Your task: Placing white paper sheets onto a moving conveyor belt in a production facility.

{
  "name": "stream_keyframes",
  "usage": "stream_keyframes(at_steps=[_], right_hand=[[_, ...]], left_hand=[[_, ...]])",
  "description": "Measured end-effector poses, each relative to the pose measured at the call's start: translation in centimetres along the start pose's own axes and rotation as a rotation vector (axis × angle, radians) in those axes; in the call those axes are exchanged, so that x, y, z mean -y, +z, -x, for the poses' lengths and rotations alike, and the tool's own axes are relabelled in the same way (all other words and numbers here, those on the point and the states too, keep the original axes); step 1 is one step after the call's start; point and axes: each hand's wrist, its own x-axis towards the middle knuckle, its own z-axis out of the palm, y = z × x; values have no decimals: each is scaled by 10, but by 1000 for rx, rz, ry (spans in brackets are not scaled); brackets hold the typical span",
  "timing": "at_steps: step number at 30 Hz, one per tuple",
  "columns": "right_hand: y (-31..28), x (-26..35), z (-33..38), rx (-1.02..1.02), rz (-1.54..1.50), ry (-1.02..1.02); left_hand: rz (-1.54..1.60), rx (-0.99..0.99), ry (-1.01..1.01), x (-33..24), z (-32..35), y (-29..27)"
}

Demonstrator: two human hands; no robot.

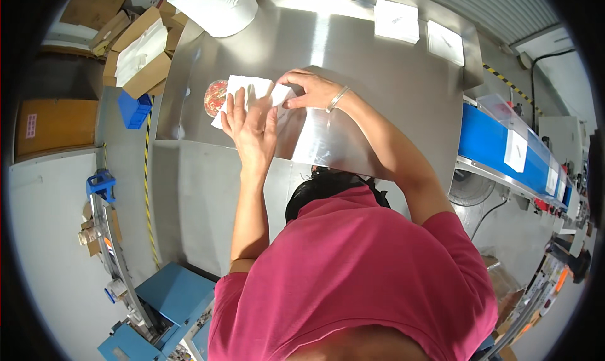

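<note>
A folded white sheet (242,84), paper or cloth, lies on the steel table (353,58) in front of me. My left hand (252,131) rests on it with fingers stretched and spread. At the sheet's right end, my right hand (312,90) curls its thumb and forefinger round a raised fold; a bangle (338,99) circles that wrist. Partly under the sheet's left edge is a round, red-patterned item (215,98), whose kind I cannot make out.
A large white roll (214,8) stands at the table's far left. Two white stacks, one (396,21) beside another (445,43), lie far right. An open carton (148,62) stands left. On the right runs a blue conveyor belt (485,137) carrying white packets (515,150).
</note>
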Motion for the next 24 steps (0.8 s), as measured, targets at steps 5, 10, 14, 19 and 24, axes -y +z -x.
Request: stream_keyframes(at_steps=[5,10,14,19,24], right_hand=[[-2,-21,55,-266,-249,228],[-36,-52,166,-966,-255,401],[-117,-97,296,-1021,438,841],[-171,-124,397,-1113,1073,992],[-138,-83,289,-1031,1065,429]], left_hand=[[-86,-22,-43,26,-3,5],[-74,-122,198,35,-10,-4],[-75,-3,10,31,-7,-1],[13,-127,143,32,-10,-4],[-23,-58,20,22,-9,2]])
